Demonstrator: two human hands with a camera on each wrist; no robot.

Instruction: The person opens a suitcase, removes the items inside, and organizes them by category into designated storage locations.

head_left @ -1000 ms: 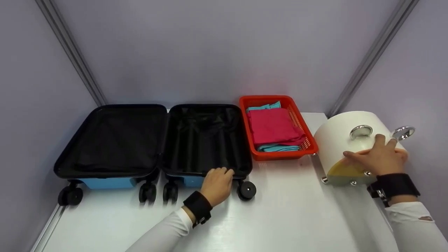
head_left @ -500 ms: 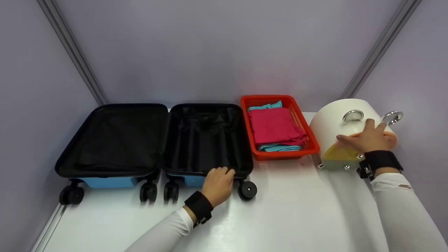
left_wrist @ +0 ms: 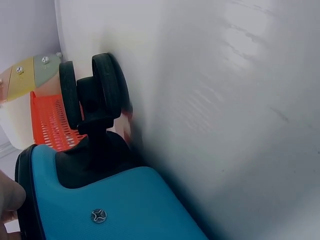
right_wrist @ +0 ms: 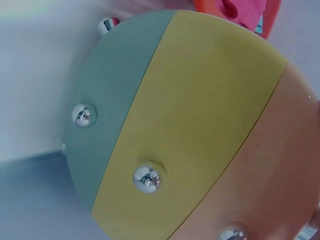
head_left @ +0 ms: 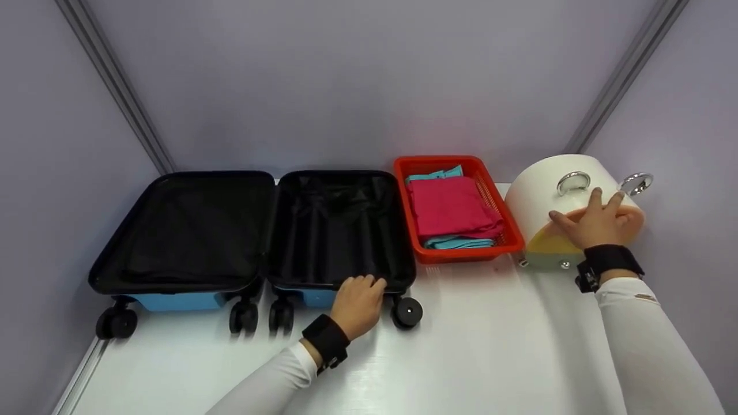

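An open suitcase with black lining and a blue shell lies flat, its left half [head_left: 196, 230] and right half [head_left: 340, 230] side by side. My left hand [head_left: 357, 305] grips the front rim of the right half; the left wrist view shows fingertips [left_wrist: 11, 192] at the black rim beside the blue shell [left_wrist: 125, 210]. At the right, my right hand [head_left: 602, 225] rests with spread fingers on the upper front edge of a white rounded drawer box [head_left: 536, 196]. Its front has green, yellow [right_wrist: 195, 100] and orange drawers with silver knobs [right_wrist: 149, 177].
A red basket [head_left: 461, 254] with a folded pink cloth [head_left: 452, 207] and light blue cloths stands between the suitcase and the drawer box. Black wheels [head_left: 407, 313] stick out at the suitcase's front. Grey walls enclose the white table [head_left: 461, 351] at the back and sides.
The drawer box has slid back and to the left with my right hand on it, and now stands close against the basket. My left hand and the suitcase have stayed in place.
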